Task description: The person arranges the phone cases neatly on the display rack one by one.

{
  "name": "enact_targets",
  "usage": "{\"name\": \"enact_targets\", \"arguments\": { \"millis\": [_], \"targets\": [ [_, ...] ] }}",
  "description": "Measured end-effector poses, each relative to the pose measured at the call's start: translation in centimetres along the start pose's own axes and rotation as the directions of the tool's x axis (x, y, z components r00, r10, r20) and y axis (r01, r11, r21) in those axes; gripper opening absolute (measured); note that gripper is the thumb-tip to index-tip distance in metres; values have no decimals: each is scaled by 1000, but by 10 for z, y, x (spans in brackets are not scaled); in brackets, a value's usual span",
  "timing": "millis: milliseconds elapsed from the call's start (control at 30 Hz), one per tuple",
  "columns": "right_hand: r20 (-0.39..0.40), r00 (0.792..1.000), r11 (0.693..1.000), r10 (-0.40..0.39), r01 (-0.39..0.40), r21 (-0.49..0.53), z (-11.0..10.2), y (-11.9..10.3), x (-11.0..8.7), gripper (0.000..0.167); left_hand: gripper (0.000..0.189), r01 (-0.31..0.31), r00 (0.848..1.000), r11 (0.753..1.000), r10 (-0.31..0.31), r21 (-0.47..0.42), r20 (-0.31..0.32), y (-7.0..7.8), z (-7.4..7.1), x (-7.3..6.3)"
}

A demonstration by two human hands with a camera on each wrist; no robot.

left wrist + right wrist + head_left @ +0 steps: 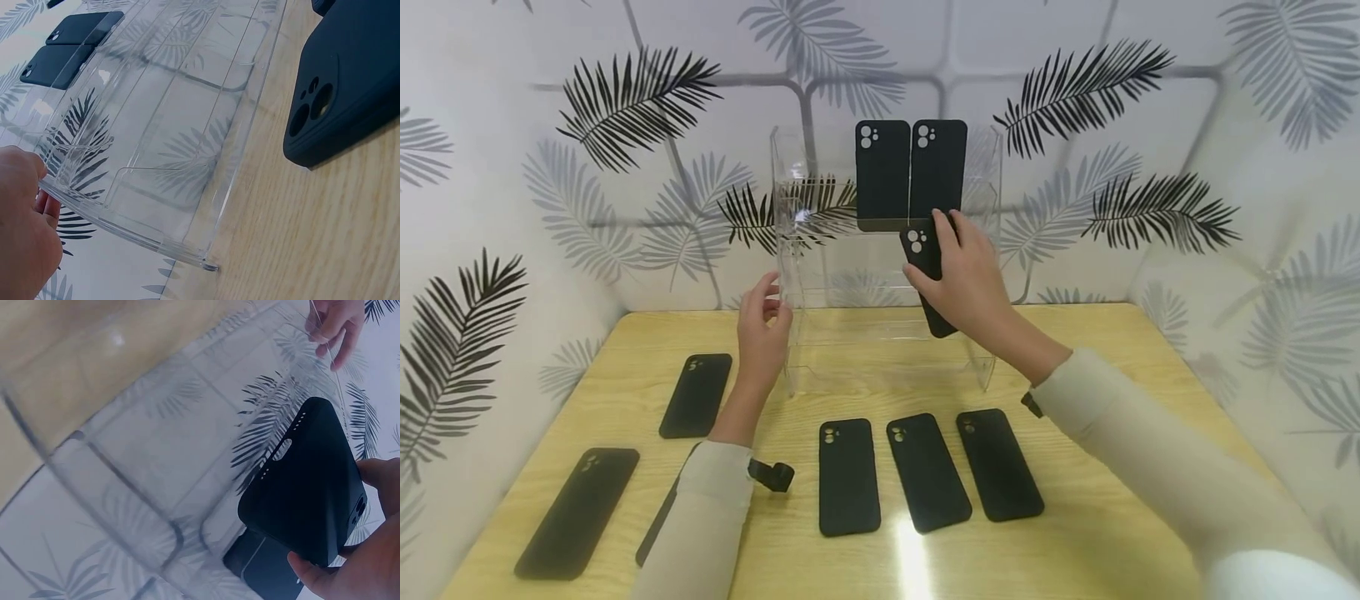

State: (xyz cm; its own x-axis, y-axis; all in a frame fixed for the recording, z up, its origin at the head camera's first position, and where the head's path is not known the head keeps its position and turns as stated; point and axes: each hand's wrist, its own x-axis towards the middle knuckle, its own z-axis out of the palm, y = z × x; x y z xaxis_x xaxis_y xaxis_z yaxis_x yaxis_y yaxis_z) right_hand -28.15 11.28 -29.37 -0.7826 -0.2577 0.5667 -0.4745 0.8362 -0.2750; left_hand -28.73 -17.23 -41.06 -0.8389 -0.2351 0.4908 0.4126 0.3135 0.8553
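Hands (pixel 967 271) (pixel 763 329) grip separately: right, a black phone case (pixel 303 484); left, the clear rack (pixel 156 150).

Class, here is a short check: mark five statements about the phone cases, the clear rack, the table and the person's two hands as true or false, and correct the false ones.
1. The right grip holds a black phone case. True.
2. The left grip also holds a phone case. False: it is at the side edge of the clear rack.
3. Two standing cases are side by side on the rack. True.
4. The three front cases are stacked in one pile. False: they lie apart in a row.
5. The table has a wood-grain top. True.
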Motion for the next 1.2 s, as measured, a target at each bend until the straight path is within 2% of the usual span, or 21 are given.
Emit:
{"name": "enact_targets", "arguments": {
  "millis": [367, 600, 867, 1200],
  "targets": [
    [25, 999, 999, 27, -26, -25, 5, -44, 56, 86, 48, -4, 1000, 1000, 4, 4, 1, 0, 0, -1],
    [-32, 995, 995, 97, -97, 0, 14, -68, 91, 87, 48, -6, 1000, 1000, 6, 7, 0, 1, -1, -1],
    [-78, 970, 973, 230, -227, 48, 27, -86, 130, 85, 48, -16, 1000, 1000, 16, 4, -6, 0, 0, 0],
    [-161, 941, 954, 299, -298, 29, 45, -110, 164, 85, 49, -34, 999, 999, 34, 18, -5, 1, 1, 0]
  ]
}}
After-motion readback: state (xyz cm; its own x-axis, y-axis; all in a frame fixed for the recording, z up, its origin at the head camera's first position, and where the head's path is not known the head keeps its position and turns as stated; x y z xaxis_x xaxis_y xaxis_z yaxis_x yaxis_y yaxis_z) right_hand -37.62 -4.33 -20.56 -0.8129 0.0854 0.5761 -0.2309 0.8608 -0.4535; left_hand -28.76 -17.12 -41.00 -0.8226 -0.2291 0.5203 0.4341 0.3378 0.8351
